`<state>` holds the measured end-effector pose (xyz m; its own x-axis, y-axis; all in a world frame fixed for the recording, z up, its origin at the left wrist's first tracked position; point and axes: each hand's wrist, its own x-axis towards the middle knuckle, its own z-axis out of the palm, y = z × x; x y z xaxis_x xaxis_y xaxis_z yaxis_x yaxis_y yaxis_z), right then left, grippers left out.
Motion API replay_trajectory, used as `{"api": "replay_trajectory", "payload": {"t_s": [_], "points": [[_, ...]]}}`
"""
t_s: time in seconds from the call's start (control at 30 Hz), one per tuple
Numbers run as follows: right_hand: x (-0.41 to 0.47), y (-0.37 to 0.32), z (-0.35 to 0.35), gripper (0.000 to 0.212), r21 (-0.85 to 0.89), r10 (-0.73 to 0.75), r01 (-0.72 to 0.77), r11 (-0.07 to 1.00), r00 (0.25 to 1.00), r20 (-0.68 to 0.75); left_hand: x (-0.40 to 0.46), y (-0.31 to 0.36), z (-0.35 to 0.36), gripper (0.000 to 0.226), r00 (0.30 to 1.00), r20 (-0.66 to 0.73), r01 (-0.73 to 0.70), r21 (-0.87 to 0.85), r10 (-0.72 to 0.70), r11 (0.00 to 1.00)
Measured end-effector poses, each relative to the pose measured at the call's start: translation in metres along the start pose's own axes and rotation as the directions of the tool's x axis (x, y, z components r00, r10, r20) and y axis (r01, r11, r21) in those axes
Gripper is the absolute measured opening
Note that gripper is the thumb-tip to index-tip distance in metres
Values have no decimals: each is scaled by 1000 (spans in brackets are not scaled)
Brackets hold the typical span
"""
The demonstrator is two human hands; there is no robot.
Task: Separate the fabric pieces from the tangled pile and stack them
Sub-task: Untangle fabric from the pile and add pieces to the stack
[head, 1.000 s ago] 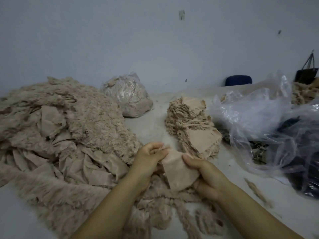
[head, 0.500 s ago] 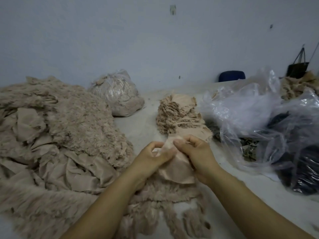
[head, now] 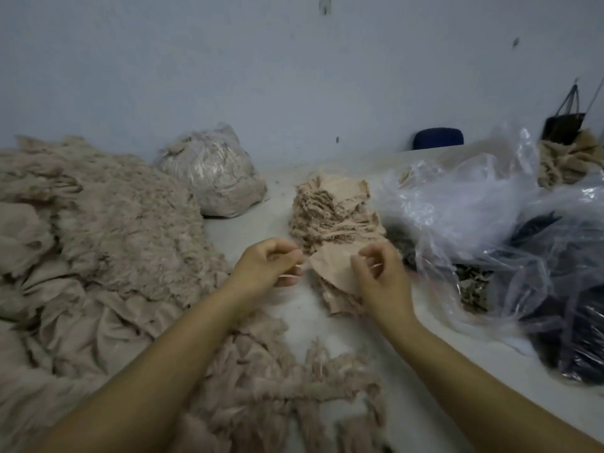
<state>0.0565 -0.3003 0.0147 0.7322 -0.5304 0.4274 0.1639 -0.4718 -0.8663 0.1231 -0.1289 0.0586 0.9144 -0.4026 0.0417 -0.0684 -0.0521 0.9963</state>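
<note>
A flat beige fabric piece lies on the near end of the stack of beige pieces at the table's middle. My right hand holds the piece's right side, thumb on it and fingers curled over it. My left hand hovers just left of the piece's corner with its fingers loosely curled and nothing in them. The big tangled pile of fuzzy beige fabric fills the left side. Loose fuzzy strips lie near me between my forearms.
A tied clear bag of beige scraps sits at the back by the wall. Crumpled clear plastic bags with dark material crowd the right side. A beige heap and a dark bag stand at the far right.
The fabric piece went from in front of me, held by both hands, forward onto the near end of the stack. My left hand has let go and drawn away to the left.
</note>
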Motion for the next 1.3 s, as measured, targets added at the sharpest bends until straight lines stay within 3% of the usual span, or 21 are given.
{"api": "replay_trajectory", "payload": {"t_s": [0.03, 0.1, 0.17, 0.2, 0.3, 0.37, 0.47, 0.53, 0.6, 0.67, 0.73, 0.8, 0.87, 0.9, 0.93, 1.0, 1.07, 1.1, 1.13, 1.2, 1.3], "points": [[-24, -6, 6, 12, 68, -75, 63, 996, 978, 194, -16, -1, -13, 14, 995, 91, -42, 58, 36, 997], [-60, -15, 11, 32, 34, -94, 91, 995, 802, 590, -47, -7, -39, 22, 954, 297, -116, 254, 37, 960], [-71, -12, 8, 38, -135, -44, 242, 961, 615, 788, -76, -17, -59, 29, 886, 460, -191, 470, -55, 862], [-70, -9, 4, 29, -174, -33, 293, 940, 587, 809, -86, -24, -66, 35, 857, 508, -248, 556, -88, 794], [-64, -8, -7, 19, -172, -22, 215, 961, 682, 731, -105, -45, -77, 58, 871, 491, -388, 709, -17, 589], [-64, -10, -9, 19, -160, -3, 159, 974, 721, 693, -110, -51, -81, 50, 893, 442, -415, 737, 85, 533], [-75, -17, -12, 26, -229, 22, 266, 936, 605, 796, -119, -47, -85, 19, 912, 364, -405, 717, 190, 568], [-82, -27, -13, 24, -209, -29, 324, 923, 600, 800, -128, -40, -87, 15, 923, 296, -384, 690, 246, 614], [-85, -41, -16, 22, -56, -65, 166, 984, 642, 764, -139, -29, -91, 16, 911, 247, -410, 614, 330, 674], [-85, -53, -19, 24, 53, -44, 4, 999, 607, 794, -152, -16, -100, 10, 888, 243, -459, 511, 391, 727], [-90, -58, -15, 42, -29, 32, -14, 999, 588, 808, -167, -8, -109, 9, 877, 351, -468, 467, 328, 750], [-100, -56, -5, 56, -193, 112, 51, 980, 661, 742, -179, -7, -114, 28, 867, 491, -373, 522, 87, 767], [-110, -51, 7, 43, -378, 159, 154, 913, 719, 677, -185, -16, -113, 50, 862, 487, -277, 685, -141, 673], [-114, -49, 12, 36, -453, 184, 198, 869, 721, 668, -185, -22, -111, 54, 886, 426, -258, 778, -180, 573], [-117, -49, 16, 33, -499, 204, 218, 839, 723, 660, -184, -27, -107, 56, 921, 359, -251, 847, -155, 469], [-121, -50, 21, 37, -478, 187, 210, 853, 733, 654, -181, -29, -97, 54, 956, 286, -291, 915, 59, 278], [-127, -54, 24, 46, -373, 130, 191, 908, 718, 684, -176, -29, -83, 35, 882, 386, -439, 882, 271, 169], [-131, -57, 25, 43, -318, 99, 174, 932, 722, 684, -172, -31, -75, 41, 851, 448, -491, 864, 274, 114], [-134, -58, 26, 38, -254, 83, 123, 959, 738, 670, -168, -36, -70, 51, 850, 484, -506, 860, 207, 63], [-131, -58, 22, 32, -83, 154, -130, 988, 798, 582, -165, -44, -72, 42, 889, 452, -457, 885, 74, 91], [-118, -49, 10, 38, 100, 354, -453, 886, 800, 485, -167, -47, -95, 14, 900, 435, -406, 863, -35, 301]]}}
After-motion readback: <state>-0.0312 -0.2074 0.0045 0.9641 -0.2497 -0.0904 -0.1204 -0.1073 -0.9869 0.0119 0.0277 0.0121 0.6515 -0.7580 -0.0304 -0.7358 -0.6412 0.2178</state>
